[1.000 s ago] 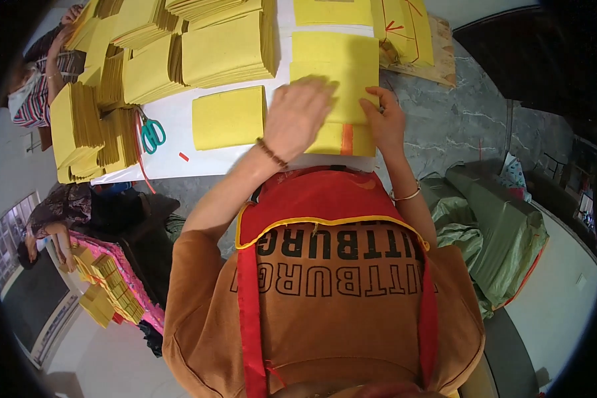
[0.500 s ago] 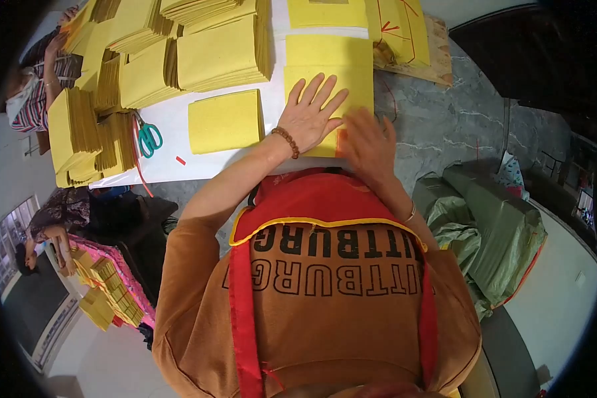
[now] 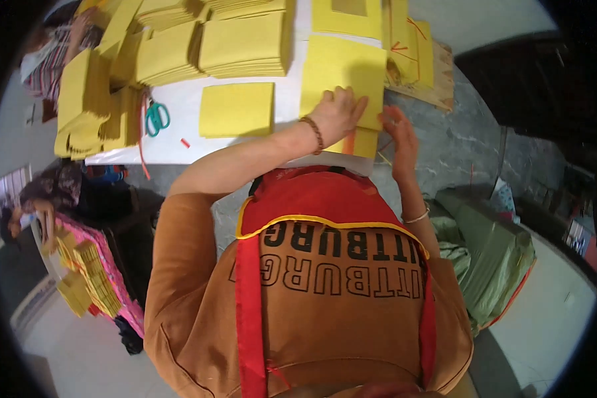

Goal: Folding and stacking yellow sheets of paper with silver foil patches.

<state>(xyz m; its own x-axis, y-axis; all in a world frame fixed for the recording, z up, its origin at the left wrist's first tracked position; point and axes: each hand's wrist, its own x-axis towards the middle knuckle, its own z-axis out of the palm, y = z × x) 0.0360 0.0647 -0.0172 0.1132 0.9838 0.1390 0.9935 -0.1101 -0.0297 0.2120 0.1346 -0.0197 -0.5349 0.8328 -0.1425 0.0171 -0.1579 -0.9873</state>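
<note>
A yellow paper sheet (image 3: 341, 63) lies near the right edge of the white-topped table, with a yellow piece (image 3: 363, 144) bearing an orange strip showing below it. My left hand (image 3: 340, 114), a beaded bracelet at its wrist, is on the sheet's lower part with its fingers curled in, closed at the paper. Just off the sheet's right edge, my right hand (image 3: 402, 136) is raised with fingers bent and apart; nothing shows in it. To the left of my left hand lies a flat yellow folded piece (image 3: 236, 109).
Stacks of yellow folded pieces (image 3: 242, 43) fill the table's far left. Teal-handled scissors (image 3: 157, 118) and a small red strip (image 3: 185, 142) lie on the white tabletop (image 3: 169, 152). Green wrapped bales (image 3: 487, 245) stand at the right. Other people are at far left.
My left hand has gone from flat and spread to curled, lower on the yellow paper. My right hand has moved right, away from the orange strip. The view has shifted slightly.
</note>
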